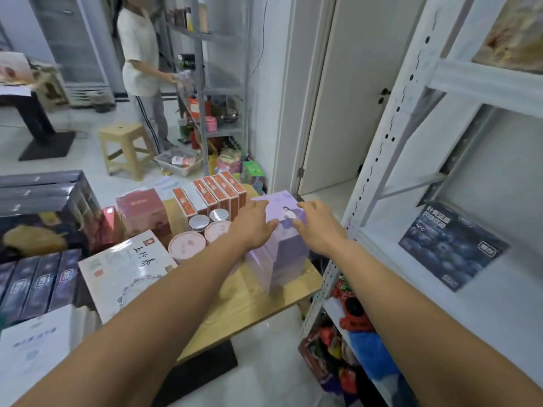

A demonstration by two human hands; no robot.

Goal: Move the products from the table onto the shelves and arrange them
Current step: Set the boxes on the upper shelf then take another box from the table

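Resting on the top of the purple box [289, 254], the left hand [252, 223] and right hand [318, 223] lay flat, fingers straight, gripping nothing; the box stood on the tabletop [249, 301] corner beside the white shelves [373, 177].

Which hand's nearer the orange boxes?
Left. The left hand rests on the purple box just beside the orange boxes; the right hand lies farther right on that box.
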